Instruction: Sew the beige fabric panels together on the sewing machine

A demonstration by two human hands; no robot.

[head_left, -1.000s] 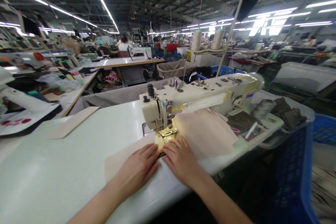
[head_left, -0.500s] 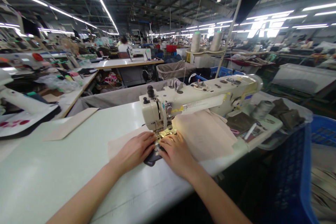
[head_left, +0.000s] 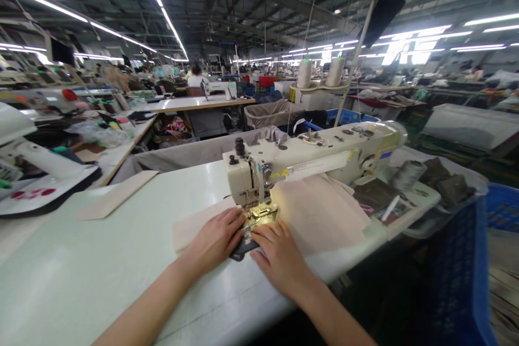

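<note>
A cream sewing machine stands on the pale green table, its needle area lit yellow. My left hand lies palm down with its fingers stretched toward the needle, resting on a narrow beige fabric piece. On the near side of the shiny metal plate, my right hand lies flat, fingers forward and thumb apart. A dark pad shows between the hands. Right of the needle, a larger beige fabric panel spreads beneath the machine arm. What lies directly under my fingertips is hidden.
Another beige strip lies farther left on the table. A grey thread cone and dark fabric scraps sit at the right end. A blue crate stands close at right. Two thread cones stand on a rack behind the machine.
The view has shifted slightly, so everything sits a little lower and farther right. My right hand has drawn back slightly toward me, uncovering more of the metal plate. My left hand stays beside the needle.
</note>
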